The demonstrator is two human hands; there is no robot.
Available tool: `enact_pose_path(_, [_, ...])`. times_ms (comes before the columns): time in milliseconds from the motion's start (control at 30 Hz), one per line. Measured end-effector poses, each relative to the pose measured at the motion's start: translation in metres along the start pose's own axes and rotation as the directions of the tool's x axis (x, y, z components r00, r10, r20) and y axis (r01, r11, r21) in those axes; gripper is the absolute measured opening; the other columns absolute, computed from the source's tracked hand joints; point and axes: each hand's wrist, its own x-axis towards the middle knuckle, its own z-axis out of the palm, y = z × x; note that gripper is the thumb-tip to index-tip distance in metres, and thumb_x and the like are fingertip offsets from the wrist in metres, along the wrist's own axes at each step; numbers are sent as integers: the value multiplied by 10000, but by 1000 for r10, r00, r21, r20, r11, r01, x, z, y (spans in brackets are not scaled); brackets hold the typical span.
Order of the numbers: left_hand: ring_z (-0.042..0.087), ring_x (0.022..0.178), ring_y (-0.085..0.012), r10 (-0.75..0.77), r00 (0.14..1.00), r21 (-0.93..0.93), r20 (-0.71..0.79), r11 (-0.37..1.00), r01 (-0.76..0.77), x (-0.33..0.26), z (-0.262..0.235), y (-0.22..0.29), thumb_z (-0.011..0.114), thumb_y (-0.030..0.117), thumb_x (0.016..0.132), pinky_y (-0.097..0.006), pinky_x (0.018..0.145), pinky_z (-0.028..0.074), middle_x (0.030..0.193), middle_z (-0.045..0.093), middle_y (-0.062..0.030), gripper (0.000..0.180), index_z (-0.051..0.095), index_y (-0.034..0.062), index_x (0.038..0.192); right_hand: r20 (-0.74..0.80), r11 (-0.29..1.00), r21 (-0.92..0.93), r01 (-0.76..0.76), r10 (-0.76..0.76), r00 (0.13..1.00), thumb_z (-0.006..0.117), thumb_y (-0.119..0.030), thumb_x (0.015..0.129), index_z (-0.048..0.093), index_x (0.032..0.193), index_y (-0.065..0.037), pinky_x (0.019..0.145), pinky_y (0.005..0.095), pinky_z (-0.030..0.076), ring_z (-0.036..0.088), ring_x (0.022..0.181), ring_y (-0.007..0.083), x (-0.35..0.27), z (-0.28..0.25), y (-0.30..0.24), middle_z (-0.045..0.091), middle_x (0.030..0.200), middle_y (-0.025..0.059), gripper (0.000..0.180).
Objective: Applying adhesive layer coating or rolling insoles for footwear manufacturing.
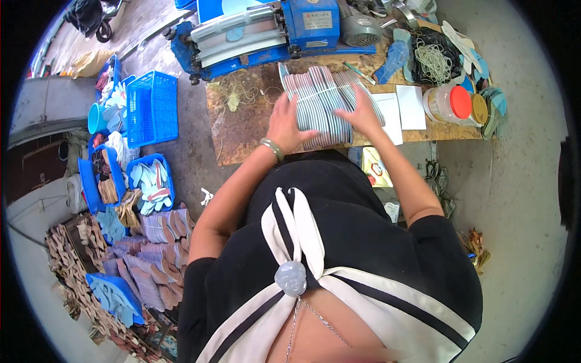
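Note:
On the wooden bench point(236, 136) before me stands a bundle of striped shoe insoles point(321, 115), packed on edge in rows with a pale string point(318, 94) across them. My left hand point(287, 127) rests against the bundle's left side, its thumb stretched toward the near edge and its fingers pointing away from me. At the right side, my right hand point(362, 115) has its thumb and fingers spread along the insoles. Neither hand is wrapped round anything. Whether the fingertips press on the bundle is hard to make out.
A blue roller machine point(242, 42) with a motor point(361, 30) stands behind the bundle. To the right lie white paper point(411, 107), a red-lidded jar point(448, 103) and tangled string point(433, 63). Blue baskets point(152, 109) and stacked insoles point(151, 260) fill the left floor.

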Motion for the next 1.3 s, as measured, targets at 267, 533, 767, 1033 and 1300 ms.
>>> enact_pose_path(267, [51, 1284, -474, -24, 982, 189, 189, 982, -12, 4, 31, 46, 737, 516, 535, -628, 950, 201, 1410, 77, -229, 1095, 172, 84, 1367, -7, 928, 250, -276, 287, 958, 691, -434, 655, 336, 1287, -46, 920, 395, 375, 406, 1156, 338, -29, 42, 0, 396, 1252, 199, 823])
enact_pose_path(533, [306, 1208, -433, -271, 960, -180, 67, 943, 278, -27, 42, 10, 782, 322, 544, -407, 938, 375, 1355, 39, -317, 1155, 30, 13, 1365, -5, 978, -44, -203, 203, 979, 648, -312, 691, 321, 1292, -75, 840, 405, 436, 492, 1051, 339, -22, 12, -21, 425, 1236, 155, 724])
enact_pose_path(767, [366, 1139, -416, -274, 958, -312, 78, 906, 285, -40, 31, -14, 757, 253, 563, -420, 956, 356, 1286, 181, -275, 1065, 89, 70, 1374, 192, 970, -237, -50, 98, 977, 608, -284, 708, 307, 1312, -127, 695, 412, 485, 576, 843, 326, -27, 9, -49, 454, 1164, 131, 693])
enact_pose_path(1033, [360, 1133, -446, -366, 926, -78, -95, 930, 359, -94, -47, -47, 710, 172, 565, -455, 939, 359, 1294, 202, -288, 917, 231, 106, 1343, 231, 978, -19, 206, -197, 953, 592, -275, 719, 371, 1263, -115, 649, 452, 478, 593, 732, 353, -28, 57, -116, 491, 1050, 173, 609])
enact_pose_path(1300, [474, 985, -411, -573, 818, 473, -55, 706, 527, -110, 0, -101, 744, 214, 562, -455, 811, 442, 1356, 200, -201, 930, 242, 218, 1344, 644, 983, -10, 184, -134, 753, 646, -327, 660, 457, 1237, -141, 807, 400, 443, 548, 958, 321, 10, 98, -116, 552, 1032, 169, 635])
